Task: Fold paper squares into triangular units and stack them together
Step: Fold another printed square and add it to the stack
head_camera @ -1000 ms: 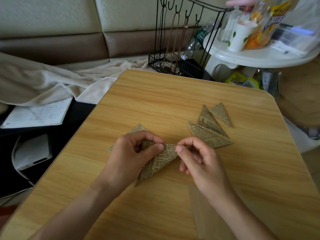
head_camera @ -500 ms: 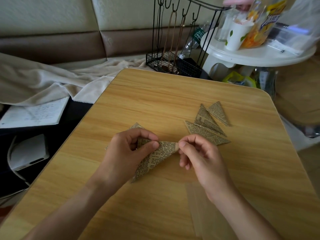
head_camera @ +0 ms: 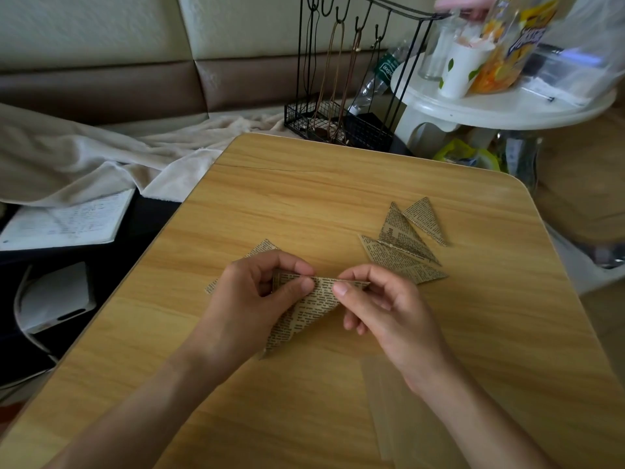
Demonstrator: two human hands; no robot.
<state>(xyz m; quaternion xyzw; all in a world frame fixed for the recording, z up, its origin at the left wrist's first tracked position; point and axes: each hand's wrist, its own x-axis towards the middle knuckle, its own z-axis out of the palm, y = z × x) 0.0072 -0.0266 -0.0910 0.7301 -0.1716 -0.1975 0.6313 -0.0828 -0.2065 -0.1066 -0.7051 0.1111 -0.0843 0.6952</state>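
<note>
Newsprint paper triangle (head_camera: pixel 306 308) sits mid-counter (head_camera: pixel 304 198), its top fold edge running left to right, its long point aimed down toward the person. Left hand (head_camera: pixel 257 299) pinches the left end. Right hand (head_camera: pixel 382 306), which a second ago pinched farther along, now pinches nearer the middle, likely sharpening the crease. Finished triangular units (head_camera: pixel 402 245) lie stacked to the right.

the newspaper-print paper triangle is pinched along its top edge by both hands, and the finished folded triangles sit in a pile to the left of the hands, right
Not quite. In the head view both hands, left and right, do pinch the newspaper-print paper triangle along its top edge, but the pile of finished folded triangles lies to the right of the hands, further back on the wooden table.
</note>
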